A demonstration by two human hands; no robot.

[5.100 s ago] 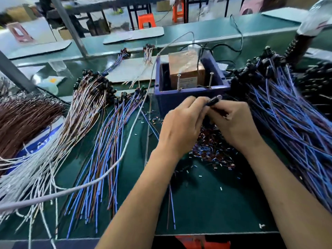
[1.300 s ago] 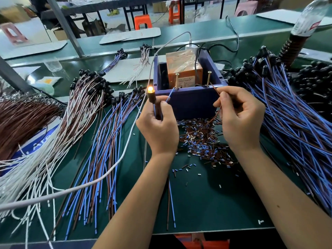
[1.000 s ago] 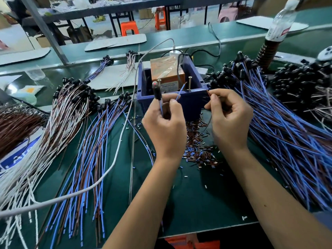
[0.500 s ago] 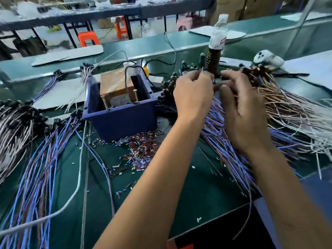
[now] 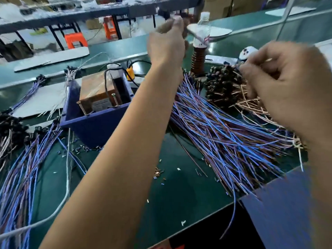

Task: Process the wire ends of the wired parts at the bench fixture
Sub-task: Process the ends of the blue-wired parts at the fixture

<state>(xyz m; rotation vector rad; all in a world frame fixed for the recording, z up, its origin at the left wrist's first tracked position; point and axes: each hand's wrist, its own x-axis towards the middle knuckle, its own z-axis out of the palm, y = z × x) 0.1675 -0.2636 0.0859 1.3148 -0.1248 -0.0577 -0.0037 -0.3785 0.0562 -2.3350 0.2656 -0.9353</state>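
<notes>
Bench top [image 5: 179, 191] is a dark green mat, littered with tiny snipped bits of wire insulation [image 5: 158, 172], and its front edge drops off to black at the bottom right. Behind it runs another long green table [image 5: 115, 49] with flat white boards on it, and further back there are orange plastic stools [image 5: 74, 40], black metal frame legs and cardboard boxes, so it looks like a workshop floor. The fixture is a blue plastic bin [image 5: 93, 126] left of centre with a brown taped box [image 5: 95, 90] inside; that box has a pale label on its front but it's too blurry to read. A clear bottle [image 5: 202, 31] with a label stands at the back, text unreadable too. Big fan of blue and brown wired parts [image 5: 224, 133] lies right of the bin, another pile [image 5: 21, 169] sits at far left, and a heap of black-capped parts [image 5: 222, 81] is behind. Left hand [image 5: 167, 42] is raised high, fingers curled around one wired part [image 5: 164, 13] by its black head, with its wires trailing off to the right. Right hand [image 5: 287, 83] is curled loosely over the copper-coloured wires [image 5: 251, 103]; too smeared to say if it's gripping anything.
</notes>
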